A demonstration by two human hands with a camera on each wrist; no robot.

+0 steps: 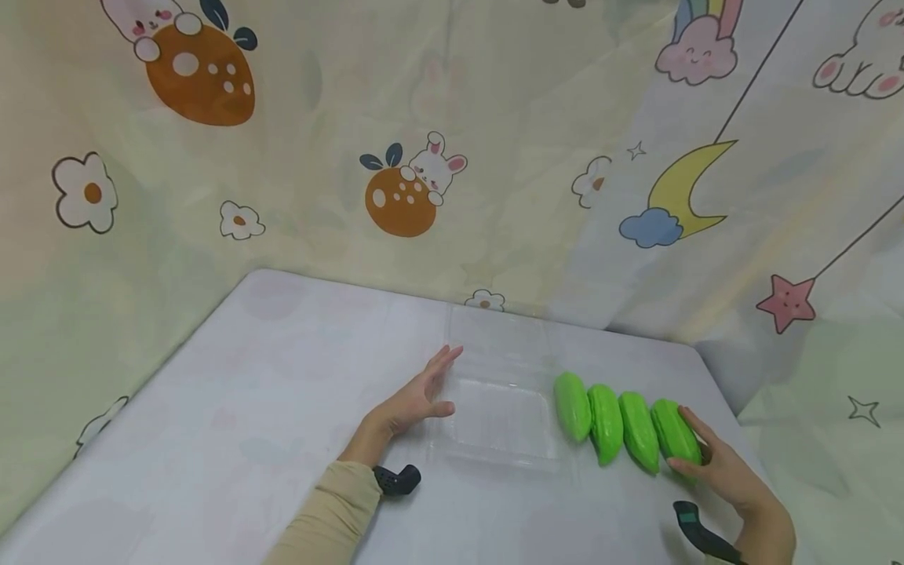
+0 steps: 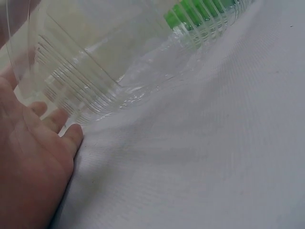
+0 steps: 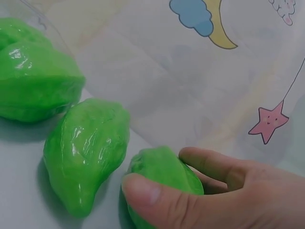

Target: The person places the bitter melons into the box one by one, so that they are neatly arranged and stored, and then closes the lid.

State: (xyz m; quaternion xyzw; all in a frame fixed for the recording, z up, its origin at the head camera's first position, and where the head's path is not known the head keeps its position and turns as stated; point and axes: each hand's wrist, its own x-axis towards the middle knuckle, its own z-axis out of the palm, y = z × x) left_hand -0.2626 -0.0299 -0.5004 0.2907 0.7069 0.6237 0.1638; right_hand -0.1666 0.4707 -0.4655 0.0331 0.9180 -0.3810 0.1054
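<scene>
Right fingers (image 3: pixel 209 164) pinch the rightmost green pod (image 1: pixel 673 428), while left fingers (image 2: pixel 74 136) spread beside a clear container (image 1: pixel 501 420).

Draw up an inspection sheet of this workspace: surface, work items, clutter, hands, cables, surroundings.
Surface: table with a white covering.
Work items: four green pieces in a row, right of a clear plastic container in the head view.
Clutter: nothing seen.
Hands: left hand beside the container, fingers extended, contact unclear; right hand holds the rightmost green piece between thumb and fingers.
Cables: nothing seen.
Surroundings: fabric backdrop printed with rabbits, flowers, a moon and a star.
</scene>
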